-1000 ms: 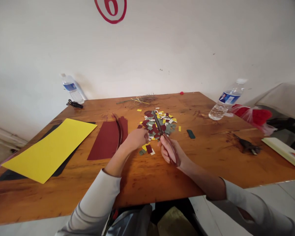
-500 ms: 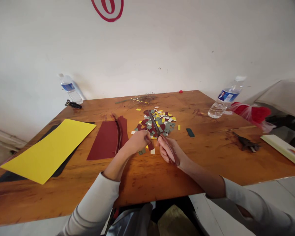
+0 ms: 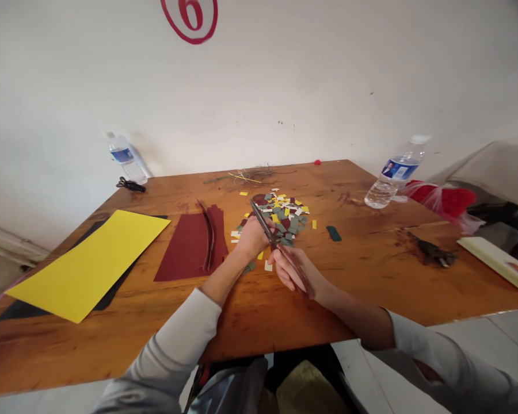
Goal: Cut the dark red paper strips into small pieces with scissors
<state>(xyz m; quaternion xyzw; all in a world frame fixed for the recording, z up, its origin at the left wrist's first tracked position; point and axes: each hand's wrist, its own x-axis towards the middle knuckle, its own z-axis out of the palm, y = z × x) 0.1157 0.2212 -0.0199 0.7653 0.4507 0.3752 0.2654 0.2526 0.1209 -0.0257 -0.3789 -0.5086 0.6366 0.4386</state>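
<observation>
My right hand (image 3: 297,270) is closed round the brown handles of a pair of scissors (image 3: 262,221). The dark blades point forward and left, above a heap of small cut paper pieces (image 3: 288,221) in maroon, grey-green, yellow and white. My left hand (image 3: 255,234) is at the near left side of the heap, partly behind the blades. Its fingers are curled in, and what they hold, if anything, is hidden. To the left lie maroon sheets (image 3: 179,247) with narrow curved maroon strips (image 3: 208,236) on top.
A yellow sheet (image 3: 95,261) overlaps a black sheet (image 3: 15,310) at left. Water bottles stand back left (image 3: 127,158) and right (image 3: 395,172). Thin twigs (image 3: 252,173) lie at the back. A black tool (image 3: 434,250) and a long white box (image 3: 496,261) are at right.
My left hand has moved forward and right, over the heap's near edge. The scissors' tips have swung slightly left. A maroon piece near the left hand no longer shows.
</observation>
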